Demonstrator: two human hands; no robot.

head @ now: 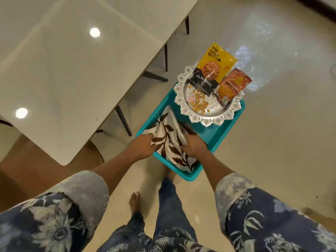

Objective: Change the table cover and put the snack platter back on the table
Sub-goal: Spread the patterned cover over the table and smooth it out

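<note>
A folded white cloth with brown leaf print (170,140) lies in a teal plastic tray (216,133) on the floor. My left hand (143,146) grips its left edge and my right hand (193,147) grips its right edge. At the tray's far end sits the silver snack platter (205,113) with a scalloped rim. It carries a yellow almonds pack (211,68), an orange snack pack (231,86) and loose nuts. The table (72,70) at the left has a bare glossy white top.
The table stands on dark legs (123,120) close to the tray's left side. Shiny beige floor (272,142) spreads to the right and beyond the tray. My bare foot (135,202) stands just before the tray's near edge.
</note>
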